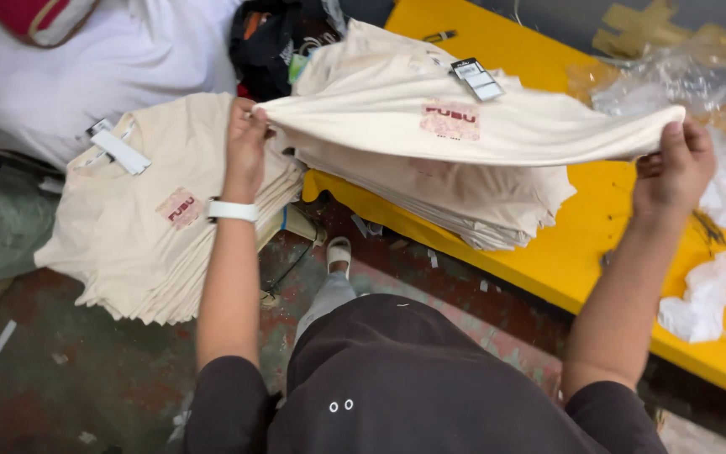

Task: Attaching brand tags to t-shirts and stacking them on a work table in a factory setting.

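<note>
Both hands — left hand (246, 147) at nine o'clock, right hand (674, 168) at three — pinch a cream T-shirt (481, 126) closed-fingered, stretched over the yellow table's (565, 252) shirt stack (464, 202).

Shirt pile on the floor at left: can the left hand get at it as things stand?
Probably yes. The left hand sits just above that pile with nothing between, but its fingers are gripping the shirt stretched between both hands.

Both my hands grip one cream T-shirt (464, 126), stretched flat: left hand (245, 147) at its 9 o'clock edge, right hand (674, 168) at 3 o'clock. Beneath it, a shirt stack (464, 210) on the yellow bench (581, 244). Second stack (153, 227) at 8 o'clock.
</note>
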